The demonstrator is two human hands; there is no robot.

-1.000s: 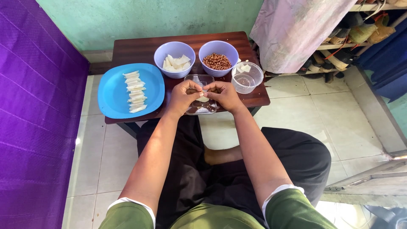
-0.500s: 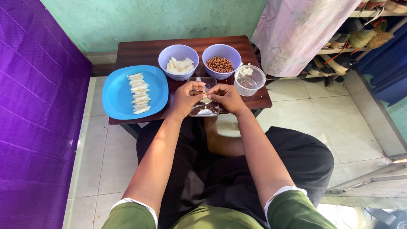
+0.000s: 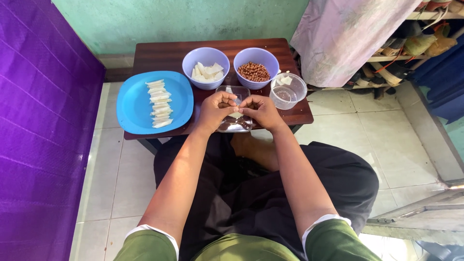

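The left hand [image 3: 216, 110] and the right hand [image 3: 261, 110] met over the near edge of the low dark-brown wooden table [image 3: 164, 54], their fingertips pinched together on a small pale wrapper piece [image 3: 236, 115] held between them. That piece sat right at the meeting of the two hands, just above a shallow clear glass dish [image 3: 235, 124] that lay under the knuckles and reached almost to the table's front edge. Both hands were curled in a closed grip on the wrapper; what it held inside could not be made out. Just beyond the fingers stood a lilac round plastic bowl of white folded wrapper pieces [image 3: 206, 67] and, beside it to the right, a second lilac round plastic bowl of brown peanuts [image 3: 256, 65], the two nearly touching. A clear round plastic tub [image 3: 288, 90] sat near the right hand at the table's right edge, close to the corner. To the left, a blue rounded-square plastic plate [image 3: 137, 108] carried a column of finished white rolls [image 3: 159, 103], its near rim at the table's front-left edge. A strip of bare wood lay behind the bowls, while pale floor tiles [image 3: 116, 179] spread either side of the person's knees.
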